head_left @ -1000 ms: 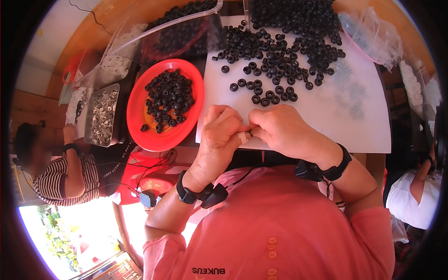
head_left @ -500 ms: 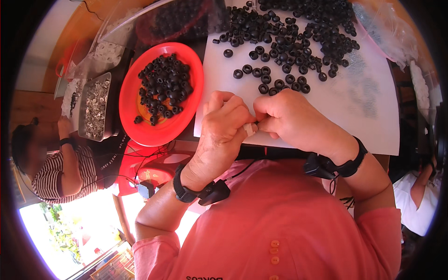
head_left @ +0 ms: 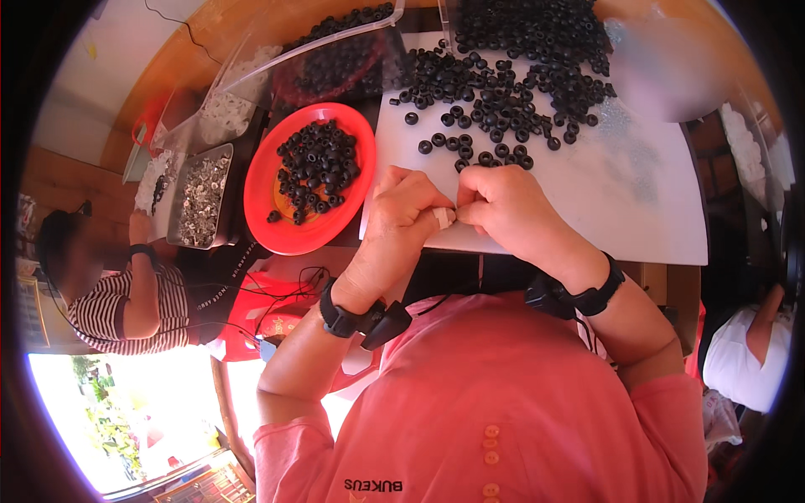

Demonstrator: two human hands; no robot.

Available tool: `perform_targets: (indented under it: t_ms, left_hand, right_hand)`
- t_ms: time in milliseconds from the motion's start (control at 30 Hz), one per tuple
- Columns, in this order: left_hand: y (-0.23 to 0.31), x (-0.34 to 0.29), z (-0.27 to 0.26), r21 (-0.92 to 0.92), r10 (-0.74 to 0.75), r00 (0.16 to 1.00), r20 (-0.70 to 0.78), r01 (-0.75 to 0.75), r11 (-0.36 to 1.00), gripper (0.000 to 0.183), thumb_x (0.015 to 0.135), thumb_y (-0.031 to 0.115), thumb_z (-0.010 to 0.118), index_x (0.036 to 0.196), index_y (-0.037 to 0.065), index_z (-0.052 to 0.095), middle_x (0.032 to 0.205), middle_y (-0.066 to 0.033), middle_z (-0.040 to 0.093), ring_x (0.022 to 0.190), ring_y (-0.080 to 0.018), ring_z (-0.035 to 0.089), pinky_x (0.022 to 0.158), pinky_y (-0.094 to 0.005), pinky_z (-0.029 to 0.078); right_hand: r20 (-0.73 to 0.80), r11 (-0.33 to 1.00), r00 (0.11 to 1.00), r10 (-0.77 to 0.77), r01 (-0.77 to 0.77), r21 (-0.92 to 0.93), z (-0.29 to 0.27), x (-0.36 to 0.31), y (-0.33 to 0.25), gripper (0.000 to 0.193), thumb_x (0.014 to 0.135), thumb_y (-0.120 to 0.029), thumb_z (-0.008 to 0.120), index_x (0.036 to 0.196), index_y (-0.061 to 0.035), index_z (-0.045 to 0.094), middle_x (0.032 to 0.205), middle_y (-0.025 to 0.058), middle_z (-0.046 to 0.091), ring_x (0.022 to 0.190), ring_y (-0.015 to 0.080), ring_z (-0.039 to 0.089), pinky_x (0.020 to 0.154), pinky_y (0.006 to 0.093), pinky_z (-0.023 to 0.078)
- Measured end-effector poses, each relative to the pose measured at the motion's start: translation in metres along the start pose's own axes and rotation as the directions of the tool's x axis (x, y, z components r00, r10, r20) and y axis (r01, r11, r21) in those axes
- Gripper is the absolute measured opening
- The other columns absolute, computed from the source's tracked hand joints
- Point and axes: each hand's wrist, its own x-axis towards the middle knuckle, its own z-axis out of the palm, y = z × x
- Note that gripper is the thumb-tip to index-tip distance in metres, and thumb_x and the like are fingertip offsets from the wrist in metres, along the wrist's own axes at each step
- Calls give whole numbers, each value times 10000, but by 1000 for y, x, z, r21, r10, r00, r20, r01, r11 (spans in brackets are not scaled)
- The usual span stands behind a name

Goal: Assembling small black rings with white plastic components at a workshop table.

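My left hand [head_left: 405,211] and my right hand [head_left: 513,204] meet fingertip to fingertip above the near edge of a white board [head_left: 587,201]. Both are closed in a pinch. What lies between the fingertips is too small and covered to name; only a dark speck shows there. A pale wrap [head_left: 443,218] covers my left thumb. Just past the hands, small round black parts with holes [head_left: 485,158] lie loose on the board. To the left, a red oval plate [head_left: 267,239] holds a heap of similar black parts [head_left: 316,168].
A clear plastic bin [head_left: 335,32] with black parts stands behind the plate. At the left, a metal tray [head_left: 228,180] holds small pale pieces. A large black heap [head_left: 528,33] lies far back. Another person [head_left: 126,293] sits at the left; a white sleeve [head_left: 746,360] shows at the right.
The view has shifted, so the plate and tray appear farther right and the black parts lie closer to my hands. Both hands remain pinched together, with the fingers slightly regrouped.
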Motion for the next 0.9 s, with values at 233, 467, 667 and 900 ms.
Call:
perform_targets:
  t_ms: [233, 467, 667, 900]
  left_hand:
    - [10, -5, 6, 128, 86, 994, -65, -77, 989, 138, 797, 58, 705, 929, 54, 743, 850, -48, 629, 923, -274, 505, 855, -391, 420]
    - [11, -4, -1, 158, 132, 991, -28, -126, 979, 144, 838, 42, 664, 964, 35, 733, 876, -86, 625, 909, -295, 506, 826, -392, 441]
    - [12, -1, -3, 171, 131, 991, -24, -125, 977, 186, 860, 18, 635, 1025, 30, 722, 876, -93, 623, 888, -297, 508, 801, -387, 451]
    - [10, -3, -10, 204, 164, 986, 34, -167, 965, 160, 880, 58, 655, 1015, 6, 725, 878, -73, 622, 909, -240, 506, 816, -338, 438]
  right_hand:
    - [-248, 941, 966, -65, 142, 307, 6, -29, 9, 57, 859, -77, 668, 877, -31, 640, 677, 92, 645, 616, 197, 624, 581, 334, 470]
    - [-394, 866, 903, -171, 329, 377, 16, -40, 22, 43, 884, -20, 654, 910, -14, 621, 705, 63, 634, 611, 122, 582, 581, 272, 457]
    - [-416, 852, 884, -215, 378, 362, 18, -39, 26, 41, 886, -14, 652, 912, -11, 619, 706, 70, 629, 605, 122, 562, 576, 280, 451]
    - [-413, 860, 892, -185, 350, 371, 18, -42, 26, 52, 882, -6, 655, 918, -16, 618, 717, 77, 633, 590, 135, 562, 569, 287, 450]
